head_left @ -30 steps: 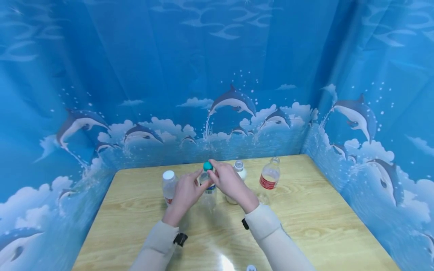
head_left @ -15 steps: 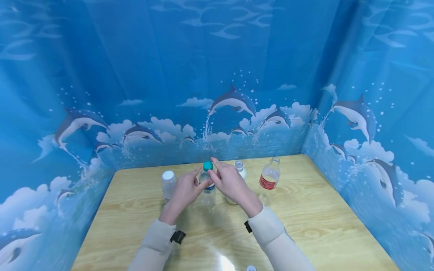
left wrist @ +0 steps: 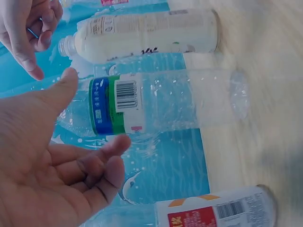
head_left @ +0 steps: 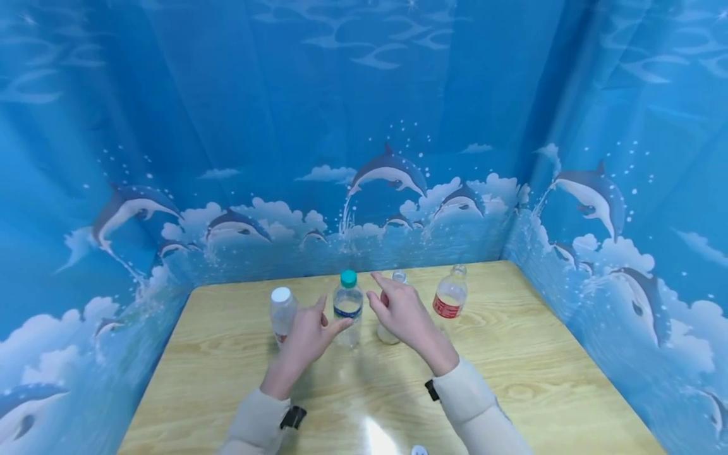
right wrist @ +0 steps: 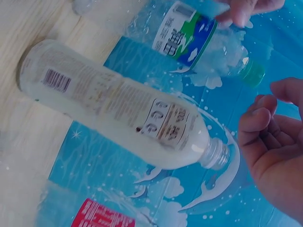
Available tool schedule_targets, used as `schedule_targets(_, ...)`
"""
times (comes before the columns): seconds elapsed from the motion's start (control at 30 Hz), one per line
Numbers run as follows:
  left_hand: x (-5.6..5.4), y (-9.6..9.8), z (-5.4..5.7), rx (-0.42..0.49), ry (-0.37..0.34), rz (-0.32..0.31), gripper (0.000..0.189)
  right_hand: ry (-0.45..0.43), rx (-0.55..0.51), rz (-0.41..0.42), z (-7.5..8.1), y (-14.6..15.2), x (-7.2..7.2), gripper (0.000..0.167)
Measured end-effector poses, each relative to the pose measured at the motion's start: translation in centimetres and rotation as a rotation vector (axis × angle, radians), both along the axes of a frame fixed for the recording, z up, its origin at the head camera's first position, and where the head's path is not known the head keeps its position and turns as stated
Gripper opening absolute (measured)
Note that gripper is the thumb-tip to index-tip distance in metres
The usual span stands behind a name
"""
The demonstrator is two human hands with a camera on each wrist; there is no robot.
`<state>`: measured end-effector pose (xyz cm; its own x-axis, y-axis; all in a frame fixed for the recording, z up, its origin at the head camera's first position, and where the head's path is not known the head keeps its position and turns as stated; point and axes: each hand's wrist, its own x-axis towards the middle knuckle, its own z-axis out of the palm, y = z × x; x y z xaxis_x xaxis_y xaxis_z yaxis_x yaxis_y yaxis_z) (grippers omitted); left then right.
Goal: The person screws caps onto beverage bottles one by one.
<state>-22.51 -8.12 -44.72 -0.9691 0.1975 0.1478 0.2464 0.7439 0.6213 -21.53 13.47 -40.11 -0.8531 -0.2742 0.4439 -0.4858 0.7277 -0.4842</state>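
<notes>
A clear plastic bottle [head_left: 348,297] with a blue-and-green label stands upright on the table, its green cap [head_left: 349,278] on the neck. My left hand [head_left: 307,332] is at its left side, thumb and fingers spread apart; the left wrist view shows the palm [left wrist: 33,161] turned toward the bottle's label [left wrist: 106,105]. To the right of the cap, my right hand [head_left: 405,313] is held in the air with nothing in it, fingers loosely bent. Behind that hand stands an uncapped bottle [right wrist: 118,104] with a pale, printed label, its bare threaded neck [right wrist: 218,153] near my fingers.
A white-capped bottle [head_left: 282,313] stands left of the green-capped one, partly behind my left hand. Further right is an uncapped clear bottle [head_left: 452,294] with a red label. A small white round thing [head_left: 419,450] lies at the wooden table's [head_left: 540,366] near edge. Dolphin-printed curtains surround the table.
Both hands have come away from the green cap and drawn apart, the right one moving right and the left one slightly down and left. The bottle stays standing with its cap on.
</notes>
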Motion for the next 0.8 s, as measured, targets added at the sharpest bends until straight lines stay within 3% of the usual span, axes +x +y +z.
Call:
schedule_targets(0.2, 2.1, 0.4, -0.9, -0.007, 0.041, 0.014, 0.069, 0.01, -0.03, -0.02, 0.0, 1.1, 0.5, 0.045)
schedule_targets(0.33, 3.1, 1.4, -1.0, -0.015, 0.067, -0.05, 0.055, 0.027, -0.046, -0.022, -0.2, 1.7, 0.9, 0.043)
schedule_targets(0.47, 3.1, 3.1, -1.1, -0.015, 0.117, -0.138, 0.055, 0.075, -0.061, -0.041, -0.4, 2.4, 1.2, 0.04)
schedule_targets(0.63, 2.9, 5.1, -1.2, -0.058, 0.232, -0.134, 0.06, 0.102, -0.064, -0.069, -0.6, 3.3, 1.5, 0.037)
schedule_targets(0.7, 2.8, 5.8, -1.0, -0.052, 0.232, -0.124, 0.061, 0.107, -0.057, -0.089, -0.7, 3.7, 1.6, 0.037)
schedule_targets(0.8, 2.4, 6.9, -0.9, -0.012, 0.17, -0.131, 0.067, 0.115, -0.044, -0.126, -0.7, 4.4, 1.7, 0.035)
